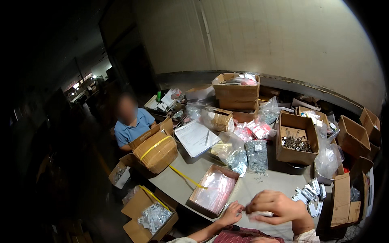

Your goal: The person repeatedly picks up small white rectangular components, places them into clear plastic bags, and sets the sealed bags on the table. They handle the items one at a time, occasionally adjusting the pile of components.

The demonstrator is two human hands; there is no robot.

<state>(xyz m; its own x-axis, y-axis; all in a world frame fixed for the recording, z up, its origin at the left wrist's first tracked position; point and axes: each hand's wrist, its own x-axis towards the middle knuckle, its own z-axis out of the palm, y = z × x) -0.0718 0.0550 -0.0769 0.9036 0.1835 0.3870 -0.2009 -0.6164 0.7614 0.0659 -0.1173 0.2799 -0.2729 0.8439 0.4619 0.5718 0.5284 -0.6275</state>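
My left hand (231, 214) is at the table's near edge, its fingers closed around something small that I cannot make out. Just right of it, my right hand (276, 205) is raised with curled fingers, slightly blurred. A pale, small piece shows under its fingers; its kind is unclear. An open cardboard box (189, 200) of flat clear plastic bags (215, 189) with pink in them stands beyond my left hand. To the right of my right hand lies a loose pile of silvery metal parts (310, 195).
Farther back are a bag of small metal pieces (257, 156), a box of metal parts (279, 150) and papers with a pen (196, 137). A person in a blue shirt (137, 126) sits behind a taped carton (157, 154). An open box of packed parts (130, 227) stands lower left; cartons (342, 198) crowd the right.
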